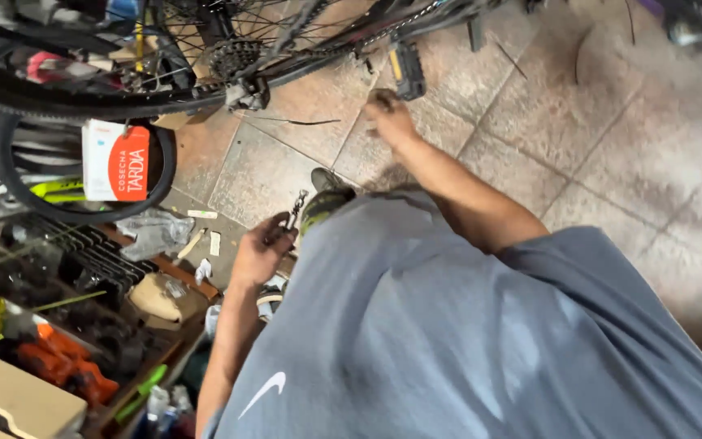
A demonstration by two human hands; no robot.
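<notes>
A cluttered shelf (164,272) of parts and tools lines the left edge of the tiled floor (611,138), with a spare tyre (164,167) hanging above it. The left hand (260,250) is closed around a small metal tool (294,210), held just beside a green shoe (325,203). Farther right, the right hand (390,120) reaches out, fingers curled just below the bicycle pedal (407,71); whether it grips anything cannot be told.
</notes>
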